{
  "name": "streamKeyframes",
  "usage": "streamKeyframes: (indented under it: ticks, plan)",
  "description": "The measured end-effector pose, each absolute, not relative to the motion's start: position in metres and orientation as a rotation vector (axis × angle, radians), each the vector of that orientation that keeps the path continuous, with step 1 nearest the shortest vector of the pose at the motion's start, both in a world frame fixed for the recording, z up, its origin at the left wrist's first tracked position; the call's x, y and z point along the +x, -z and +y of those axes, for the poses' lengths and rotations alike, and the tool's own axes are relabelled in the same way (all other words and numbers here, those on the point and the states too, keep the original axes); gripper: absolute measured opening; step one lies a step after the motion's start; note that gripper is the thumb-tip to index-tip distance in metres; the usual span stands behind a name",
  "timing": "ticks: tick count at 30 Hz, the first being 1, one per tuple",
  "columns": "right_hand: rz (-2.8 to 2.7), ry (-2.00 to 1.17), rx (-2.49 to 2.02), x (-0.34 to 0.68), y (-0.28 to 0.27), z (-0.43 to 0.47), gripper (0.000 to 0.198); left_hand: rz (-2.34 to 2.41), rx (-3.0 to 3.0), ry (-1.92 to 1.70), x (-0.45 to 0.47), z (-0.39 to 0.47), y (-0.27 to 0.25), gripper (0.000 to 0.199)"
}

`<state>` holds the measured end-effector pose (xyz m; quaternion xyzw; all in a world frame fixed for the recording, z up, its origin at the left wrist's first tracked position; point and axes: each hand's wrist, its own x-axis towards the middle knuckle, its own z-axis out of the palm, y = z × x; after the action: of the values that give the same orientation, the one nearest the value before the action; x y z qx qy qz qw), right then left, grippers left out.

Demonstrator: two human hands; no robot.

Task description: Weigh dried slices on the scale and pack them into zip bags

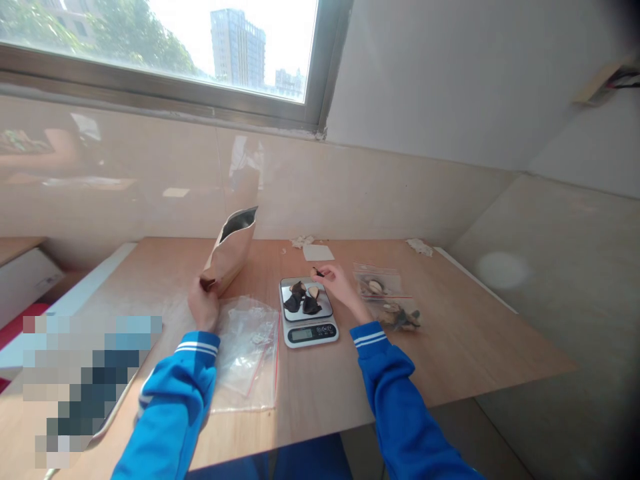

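Observation:
My left hand [204, 303] is closed on the lower end of a brown paper pouch [235, 250], which leans to the right with its silvery-lined mouth open at the top. Fingers pinched, my right hand [337, 283] holds a small dark and cream dried piece [316, 273] just over the far right edge of a white kitchen scale [310, 335]. On its metal plate lie several dried pieces [303, 300], some black, some cream. The display's reading is too small to make out. Flat clear zip bags [245, 353] lie between my left forearm and the scale.
Right of my right hand are small clear zip bags [383, 277] with dried pieces in or on them [400, 317]. A white paper [319, 253] and crumpled scraps [419, 247] lie near the wall. A blurred-out flat object [100, 380] is at the left.

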<state>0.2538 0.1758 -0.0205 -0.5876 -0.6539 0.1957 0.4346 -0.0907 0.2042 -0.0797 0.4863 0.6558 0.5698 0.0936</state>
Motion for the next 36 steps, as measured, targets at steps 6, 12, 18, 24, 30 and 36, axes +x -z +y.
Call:
streamKeyframes:
  ticks: [6, 12, 18, 24, 30, 36]
  plan:
    - [-2.042, -0.554, -1.66, 0.251, 0.007, 0.188, 0.033, 1.915, 1.463, -1.707, -0.091, 0.204, 0.08, 0.024]
    - [-2.106, -0.441, -1.567, 0.243, 0.003, 0.184, 0.031, 1.908, 1.481, -1.736, -0.092, 0.205, 0.083, 0.02]
    - [-2.378, -0.579, -1.463, 0.227, 0.002, 0.182, 0.04, 1.938, 1.506, -1.693, -0.093, 0.207, 0.084, 0.019]
    - [-2.403, -0.487, -1.399, 0.22, -0.006, 0.182, 0.03, 1.934, 1.505, -1.69, -0.094, 0.208, 0.084, 0.018]
    - [-2.209, -0.449, -1.314, 0.221, -0.024, 0.175, 0.008, 1.93, 1.51, -1.705, -0.095, 0.209, 0.088, 0.014]
    - [-1.99, -0.574, -1.315, 0.244, -0.037, 0.139, 0.007, 1.91, 1.511, -1.718, -0.097, 0.212, 0.092, 0.011]
